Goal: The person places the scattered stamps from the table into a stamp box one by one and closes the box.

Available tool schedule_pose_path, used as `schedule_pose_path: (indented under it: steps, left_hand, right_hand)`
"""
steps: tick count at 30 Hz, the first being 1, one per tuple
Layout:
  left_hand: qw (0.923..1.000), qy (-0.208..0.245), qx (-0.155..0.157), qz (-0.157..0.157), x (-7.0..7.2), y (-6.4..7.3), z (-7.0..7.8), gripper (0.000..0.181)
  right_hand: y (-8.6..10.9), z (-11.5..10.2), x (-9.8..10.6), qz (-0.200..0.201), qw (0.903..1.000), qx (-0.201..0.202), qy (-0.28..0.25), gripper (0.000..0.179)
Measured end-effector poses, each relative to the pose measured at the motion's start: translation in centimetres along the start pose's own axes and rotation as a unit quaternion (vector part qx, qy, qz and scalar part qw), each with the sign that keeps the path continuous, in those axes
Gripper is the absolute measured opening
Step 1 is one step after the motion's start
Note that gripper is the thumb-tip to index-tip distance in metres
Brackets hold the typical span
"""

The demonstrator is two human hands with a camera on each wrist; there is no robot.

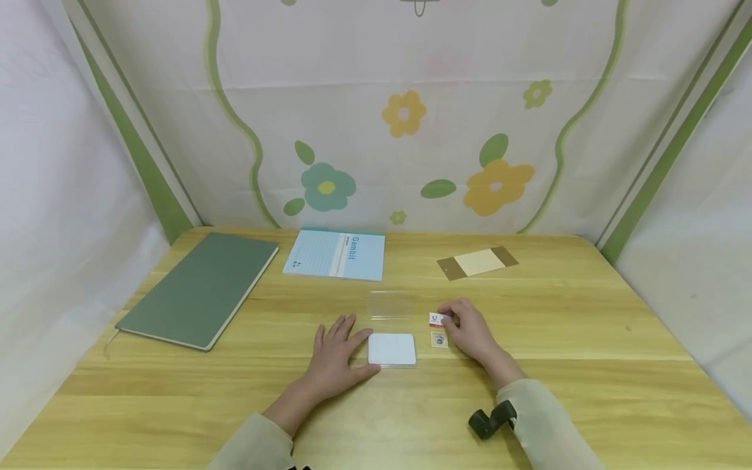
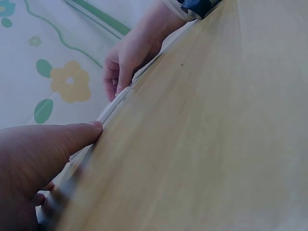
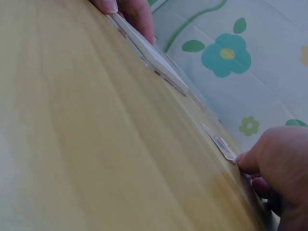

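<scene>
My left hand (image 1: 331,362) lies on the table with fingers spread. Its thumb and index fingertip touch the left side of a clear plastic case holding a white block (image 1: 391,349). In the left wrist view the left thumb (image 2: 79,137) points along the case's edge. To the right, my right hand (image 1: 470,329) has its fingers curled and pinches the right edge of a small white-and-red card (image 1: 437,319). Just below that card lies a small square picture card (image 1: 439,339), flat on the table. In the right wrist view this picture card (image 3: 221,144) is right at the thumb.
A clear plastic lid (image 1: 390,305) lies behind the case. Farther back are a light-blue notebook (image 1: 335,254) and a brown-and-cream card strip (image 1: 478,262). A green hardcover notebook (image 1: 202,287) takes up the left side of the wooden table (image 1: 599,365). A flowered curtain (image 1: 364,130) hangs behind.
</scene>
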State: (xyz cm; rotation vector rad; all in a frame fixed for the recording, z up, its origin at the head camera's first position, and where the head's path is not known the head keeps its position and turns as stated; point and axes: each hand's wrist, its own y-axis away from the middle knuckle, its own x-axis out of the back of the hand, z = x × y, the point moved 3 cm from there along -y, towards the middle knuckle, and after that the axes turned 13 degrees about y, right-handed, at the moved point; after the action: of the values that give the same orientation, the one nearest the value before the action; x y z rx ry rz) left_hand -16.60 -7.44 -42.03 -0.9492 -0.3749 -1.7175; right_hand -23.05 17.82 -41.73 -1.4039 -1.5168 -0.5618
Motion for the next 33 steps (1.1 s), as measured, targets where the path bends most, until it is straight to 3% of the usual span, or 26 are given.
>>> schedule_pose_path:
  steps: [27,33]
  left_hand:
    - [1.0,-0.007,0.005,-0.002,-0.06,0.06,-0.1,0.061]
    - [1.0,-0.005,0.005,-0.002,-0.04,0.04,-0.1,0.061]
  right_hand:
    - [0.0,0.07,-0.05,0.007,0.9996,-0.026,0.006,0.016]
    - [-0.52,-0.02,0.29,0.015,0.9996,-0.016,0.015,0.013]
